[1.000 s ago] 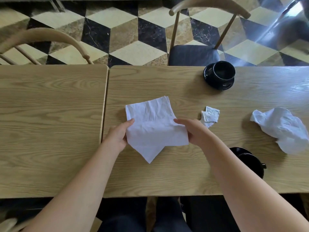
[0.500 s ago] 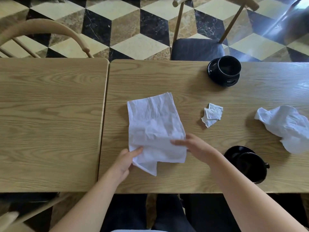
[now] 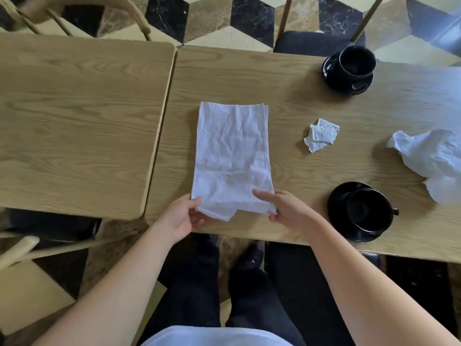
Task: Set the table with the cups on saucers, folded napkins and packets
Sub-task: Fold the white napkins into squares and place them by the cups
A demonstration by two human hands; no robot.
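Observation:
A white napkin [image 3: 232, 156] lies flat as a long folded rectangle on the wooden table [image 3: 287, 91]. My left hand [image 3: 180, 218] pinches its near left corner and my right hand [image 3: 284, 208] pinches its near right corner. Two small crumpled white packets [image 3: 321, 133] lie to the right of the napkin. A black cup on a black saucer [image 3: 354, 68] stands at the far right. Another black cup on its saucer [image 3: 361, 211] sits near the front edge. A second white napkin [image 3: 434, 161] lies crumpled at the right edge.
A second wooden table [image 3: 74, 121] abuts on the left with a narrow seam between them. Wooden chairs stand behind both tables [image 3: 321, 38] and at my near left [image 3: 25, 248]. The floor is patterned tile.
The napkin went from held loosely, with a corner hanging, to lying flat as a long rectangle. Both hands slid toward me to its near corners. The camera tilted further down.

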